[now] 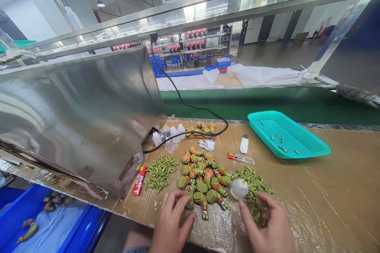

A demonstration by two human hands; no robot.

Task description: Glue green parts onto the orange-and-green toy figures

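My left hand [173, 221] is at the near left edge of a heap of green-and-orange toy figure parts [204, 180], its thumb apart from its curved fingers. The fingertips reach a green part at the heap's edge; whether they touch it I cannot tell. On the right, my right hand [268, 223] is over a pile of small green curved pieces [255, 182], thumb and index finger apart. Just beyond that thumb stands a white dropper bottle [239, 189] with a yellowish tip. A second pile of small green pieces [160, 172] lies left of the figure parts.
A turquoise basket [314, 147] holds several green pieces. Behind the heap lie a red-capped clear tube [241, 158], a white-and-grey tool [244, 144], small white bottles [175, 134] and a black cable [190, 104]. A metal panel [80, 110] stands left; a blue bin [74, 225] sits below.
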